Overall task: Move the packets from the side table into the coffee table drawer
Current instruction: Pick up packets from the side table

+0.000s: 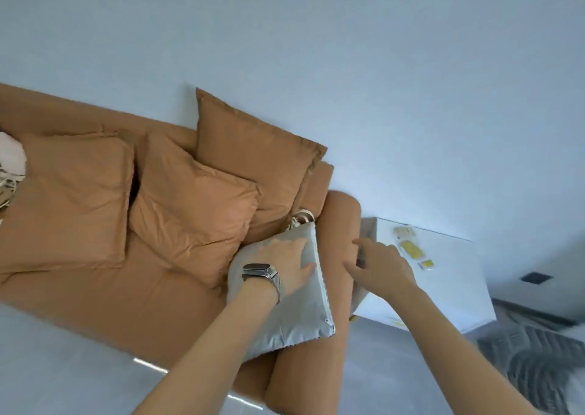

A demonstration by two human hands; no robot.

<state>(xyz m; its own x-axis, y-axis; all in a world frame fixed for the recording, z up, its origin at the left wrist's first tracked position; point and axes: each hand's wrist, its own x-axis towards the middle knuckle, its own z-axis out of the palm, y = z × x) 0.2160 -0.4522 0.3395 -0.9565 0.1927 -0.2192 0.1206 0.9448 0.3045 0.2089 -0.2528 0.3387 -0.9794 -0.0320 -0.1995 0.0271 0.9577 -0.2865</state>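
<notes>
View from the head, tilted. Left hand (286, 264) lies flat, fingers spread, on a grey cushion (294, 307) at the sofa's (95, 275) right end, apparently as a brace. Right hand (381, 264), fingers loosely extended and holding nothing, reaches over the armrest (329, 288) toward three yellow packets (411, 247) (details blurred) lying on the white side tabletop (449, 281) just beyond it.
</notes>
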